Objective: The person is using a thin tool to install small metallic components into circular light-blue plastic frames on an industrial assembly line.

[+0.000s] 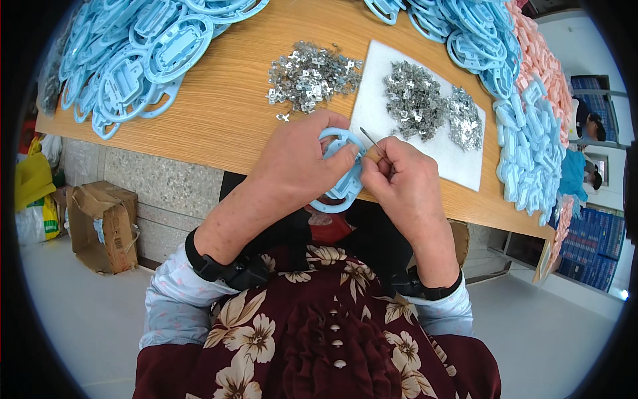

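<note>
My left hand [302, 156] is closed around a light blue plastic oval piece [340, 193] with an open ring shape, held at the table's near edge. In my right hand [405, 183] a thin pointed metal tool [370, 137] with a wooden-looking handle [373, 155] is pinched between thumb and fingers. The tool's tip points up and to the left, beside the blue piece's right rim. Whether it touches the piece I cannot tell. Just beyond my hands lies a heap of small silvery metal clips [309, 76].
A white foam sheet [370, 86] bears two more piles of metal parts [413, 100]. Blue plastic pieces are heaped at the far left [143, 60] and far right [475, 40]. Small light blue parts [525, 149] and pink parts [538, 60] line the right side. A cardboard box [103, 226] stands on the floor.
</note>
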A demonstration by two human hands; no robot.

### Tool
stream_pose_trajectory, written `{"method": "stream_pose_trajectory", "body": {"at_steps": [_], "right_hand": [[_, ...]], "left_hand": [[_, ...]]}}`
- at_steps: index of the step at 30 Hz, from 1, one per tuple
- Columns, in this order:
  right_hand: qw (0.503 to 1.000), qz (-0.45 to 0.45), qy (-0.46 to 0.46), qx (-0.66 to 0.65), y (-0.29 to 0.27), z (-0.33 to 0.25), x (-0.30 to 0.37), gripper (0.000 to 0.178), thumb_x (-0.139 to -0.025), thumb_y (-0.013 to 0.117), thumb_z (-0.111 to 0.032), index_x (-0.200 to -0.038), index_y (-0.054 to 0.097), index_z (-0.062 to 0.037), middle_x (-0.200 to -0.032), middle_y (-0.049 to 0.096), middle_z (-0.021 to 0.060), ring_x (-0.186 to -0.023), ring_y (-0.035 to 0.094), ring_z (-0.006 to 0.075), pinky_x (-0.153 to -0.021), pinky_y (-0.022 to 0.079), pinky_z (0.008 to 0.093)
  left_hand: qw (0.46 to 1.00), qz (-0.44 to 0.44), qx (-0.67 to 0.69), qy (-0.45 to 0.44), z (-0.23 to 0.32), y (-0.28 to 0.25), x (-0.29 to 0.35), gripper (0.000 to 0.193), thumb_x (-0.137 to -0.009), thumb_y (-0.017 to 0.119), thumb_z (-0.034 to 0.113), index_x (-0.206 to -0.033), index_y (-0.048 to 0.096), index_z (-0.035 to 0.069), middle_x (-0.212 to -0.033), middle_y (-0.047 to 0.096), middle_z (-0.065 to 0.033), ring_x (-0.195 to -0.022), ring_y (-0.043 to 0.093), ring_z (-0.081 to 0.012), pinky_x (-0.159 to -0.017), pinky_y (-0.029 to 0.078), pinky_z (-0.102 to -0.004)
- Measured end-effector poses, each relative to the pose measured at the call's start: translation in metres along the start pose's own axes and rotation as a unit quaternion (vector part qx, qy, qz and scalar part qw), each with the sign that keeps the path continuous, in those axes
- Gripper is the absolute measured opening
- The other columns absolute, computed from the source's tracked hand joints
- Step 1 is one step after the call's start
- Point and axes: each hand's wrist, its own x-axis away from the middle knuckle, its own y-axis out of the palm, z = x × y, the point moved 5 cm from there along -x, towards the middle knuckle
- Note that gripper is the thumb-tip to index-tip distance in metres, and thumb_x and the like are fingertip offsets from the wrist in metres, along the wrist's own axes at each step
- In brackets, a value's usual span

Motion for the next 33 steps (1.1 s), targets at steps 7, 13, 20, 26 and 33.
{"method": "stream_pose_trajectory", "body": {"at_steps": [7, 13, 20, 26, 33], "right_hand": [[0.998, -0.006, 0.047, -0.050, -0.002, 0.006, 0.005, 0.011, -0.093, 0.065, -0.014, -0.099, 0.064, -0.0052, -0.079, 0.067, 0.0176, -0.071, 0.066, 0.0382, -0.063, 0.051, 0.0420], [0.999, -0.007, -0.047, 0.004, -0.003, 0.008, 0.022, 0.016, -0.096, 0.061, -0.014, -0.110, 0.068, -0.0123, -0.083, 0.069, 0.0151, -0.077, 0.068, 0.0354, -0.065, 0.053, 0.0413], [0.993, 0.024, -0.065, 0.095, -0.002, 0.001, 0.025, 0.016, -0.093, 0.065, -0.016, -0.109, 0.070, -0.0153, -0.081, 0.070, 0.0116, -0.072, 0.069, 0.0327, -0.061, 0.054, 0.0418], [0.995, -0.004, -0.048, 0.085, -0.005, -0.010, 0.020, 0.015, -0.093, 0.062, -0.014, -0.107, 0.069, -0.0132, -0.078, 0.067, 0.0156, -0.073, 0.067, 0.0375, -0.062, 0.052, 0.0457], [0.994, -0.069, -0.016, 0.085, -0.010, -0.015, 0.012, 0.013, -0.096, 0.057, -0.015, -0.101, 0.067, -0.0091, -0.080, 0.065, 0.0192, -0.077, 0.064, 0.0421, -0.065, 0.050, 0.0497]], "left_hand": [[0.997, 0.043, -0.029, 0.065, 0.007, 0.002, 0.001, 0.040, -0.088, 0.068, 0.029, -0.110, 0.065, -0.005, -0.088, 0.071, -0.0225, -0.080, 0.070, -0.0364, -0.073, 0.055, -0.0429], [0.997, 0.028, 0.024, 0.066, 0.003, -0.001, 0.001, 0.031, -0.094, 0.062, 0.024, -0.108, 0.066, -0.003, -0.084, 0.070, -0.0218, -0.075, 0.069, -0.0348, -0.068, 0.054, -0.0417], [0.998, 0.020, 0.013, 0.051, 0.002, -0.001, 0.000, 0.029, -0.095, 0.063, 0.023, -0.109, 0.067, -0.002, -0.083, 0.071, -0.0193, -0.074, 0.069, -0.0302, -0.067, 0.053, -0.0396], [0.999, 0.006, -0.002, 0.035, 0.000, 0.001, 0.000, 0.029, -0.095, 0.064, 0.023, -0.110, 0.067, -0.002, -0.084, 0.072, -0.0167, -0.074, 0.070, -0.0259, -0.067, 0.054, -0.0364], [0.998, 0.015, -0.023, 0.055, -0.005, 0.001, 0.001, 0.029, -0.097, 0.065, 0.022, -0.114, 0.065, -0.002, -0.087, 0.072, -0.0131, -0.075, 0.070, -0.0181, -0.067, 0.054, -0.0315]]}}
